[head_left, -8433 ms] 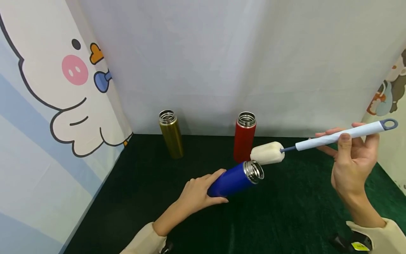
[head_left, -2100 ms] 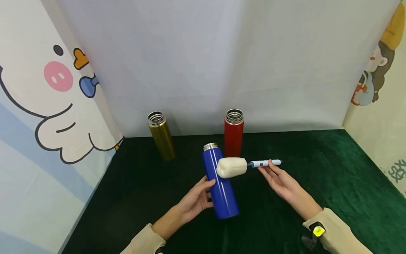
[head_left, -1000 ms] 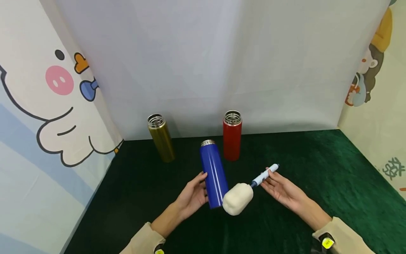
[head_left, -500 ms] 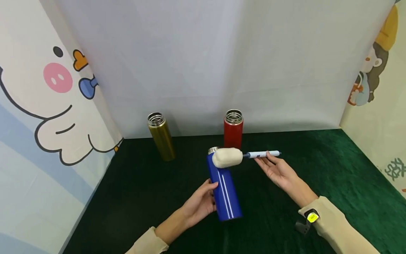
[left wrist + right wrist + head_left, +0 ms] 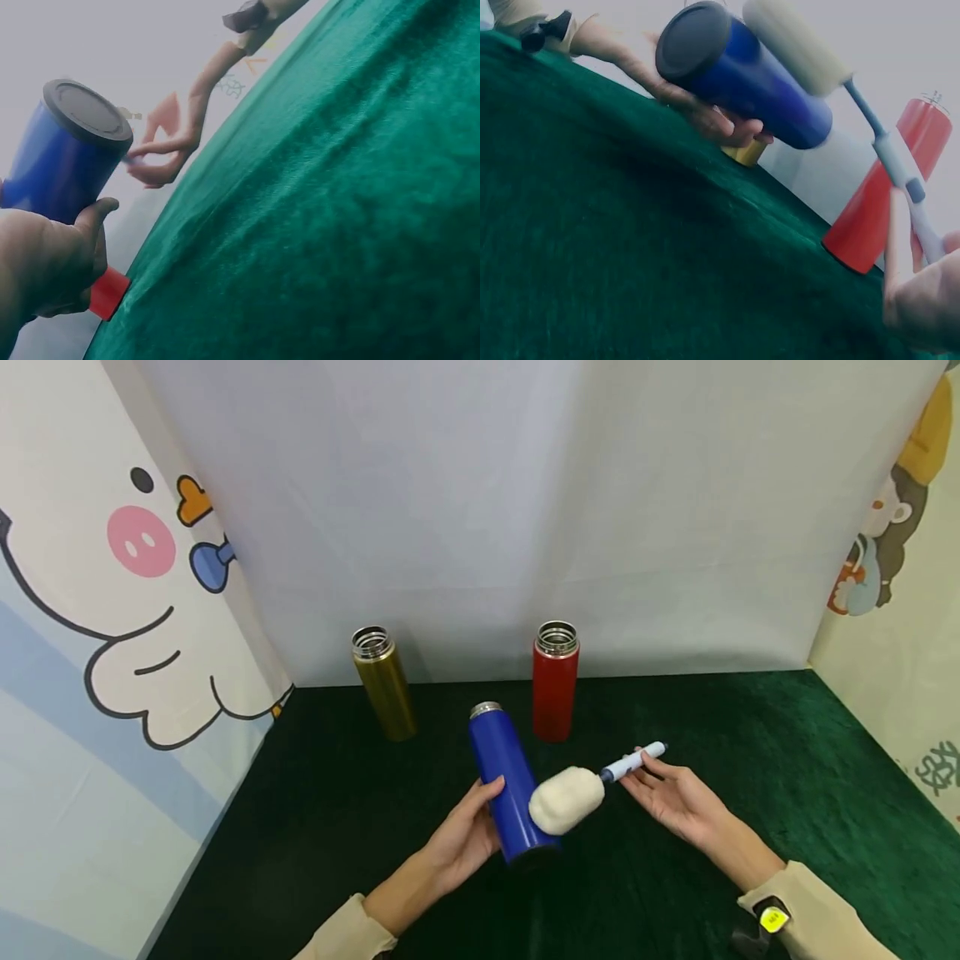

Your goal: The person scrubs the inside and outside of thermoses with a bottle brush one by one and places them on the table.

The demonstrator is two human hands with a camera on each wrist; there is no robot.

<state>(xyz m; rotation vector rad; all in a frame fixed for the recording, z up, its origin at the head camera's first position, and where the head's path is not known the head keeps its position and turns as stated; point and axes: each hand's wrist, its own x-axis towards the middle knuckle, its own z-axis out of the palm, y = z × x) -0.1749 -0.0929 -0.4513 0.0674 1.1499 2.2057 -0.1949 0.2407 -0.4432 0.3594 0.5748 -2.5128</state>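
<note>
Head view: a pale curtain backs the green cloth. The blue bottle tilts above the cloth, clasped mid-body by the left hand, likely to leave its neck free. Red bottle and gold bottle stand well back, seemingly giving the hands room. Apart from the left, the right hand pinches the brush by its handle, its sponge at the blue bottle's flank; contact cannot be told.

Both hands raised and curled

Blue bottle (held), brush, red bottle
</note>
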